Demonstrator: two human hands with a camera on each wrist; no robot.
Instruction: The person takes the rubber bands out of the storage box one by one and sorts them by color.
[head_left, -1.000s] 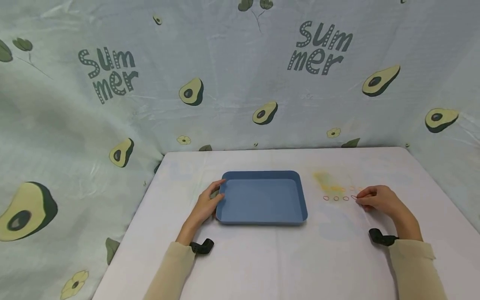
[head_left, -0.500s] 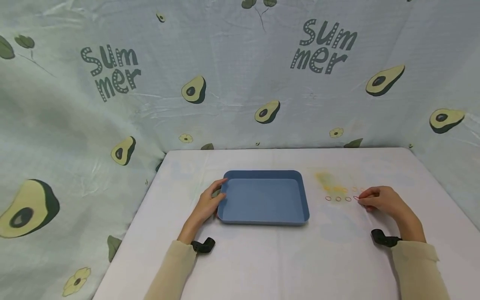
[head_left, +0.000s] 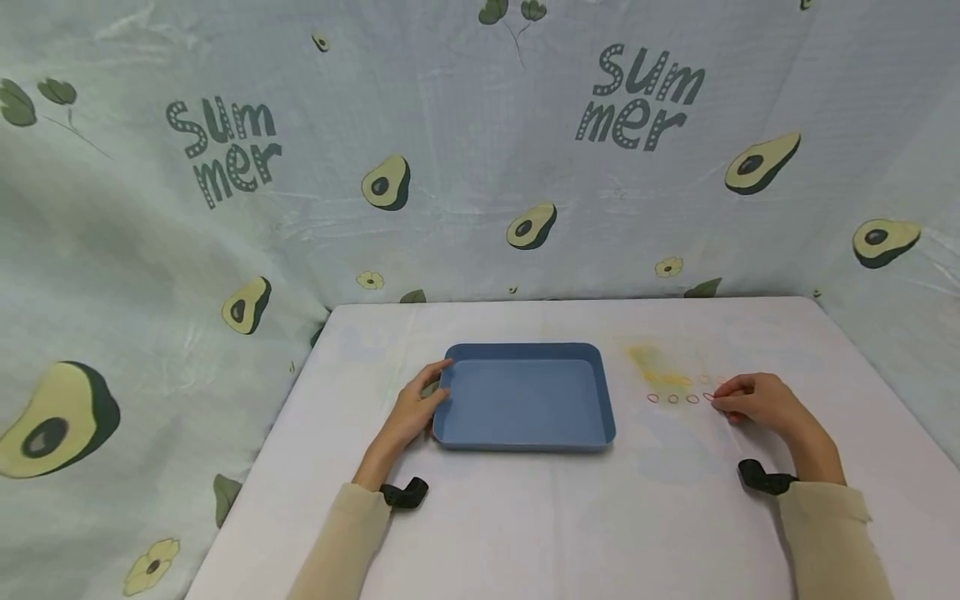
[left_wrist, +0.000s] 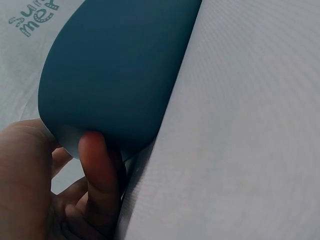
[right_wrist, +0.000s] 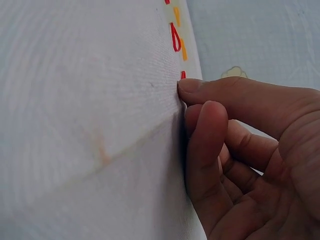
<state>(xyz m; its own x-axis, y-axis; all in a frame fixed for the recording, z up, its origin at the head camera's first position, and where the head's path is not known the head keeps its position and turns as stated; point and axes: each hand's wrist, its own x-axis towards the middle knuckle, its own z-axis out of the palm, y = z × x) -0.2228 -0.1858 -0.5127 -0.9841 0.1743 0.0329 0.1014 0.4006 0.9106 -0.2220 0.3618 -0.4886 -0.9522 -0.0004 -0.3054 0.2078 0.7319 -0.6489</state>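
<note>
A blue rectangular tray (head_left: 525,404) lies on the white-covered table. My left hand (head_left: 408,408) grips its left side, and in the left wrist view the thumb (left_wrist: 95,155) presses over the tray wall (left_wrist: 120,65) with the other fingers around its edge. To the right of the tray, my right hand (head_left: 761,404) has thumb and forefinger pinched at a small red rubber band (head_left: 708,397), the right end of a row. Most of that band (right_wrist: 183,74) is hidden by the fingertips in the right wrist view. Three more red rubber bands (head_left: 672,399) lie in line to its left.
Several yellow-orange rubber bands (head_left: 705,379) lie in a row just behind the red ones. A yellow stain (head_left: 656,362) marks the tablecloth there. An avocado-print curtain (head_left: 450,125) hangs behind and left of the table (head_left: 480,533).
The view shifts slightly with the head. Both hands, the tray and the rubber bands keep their places.
</note>
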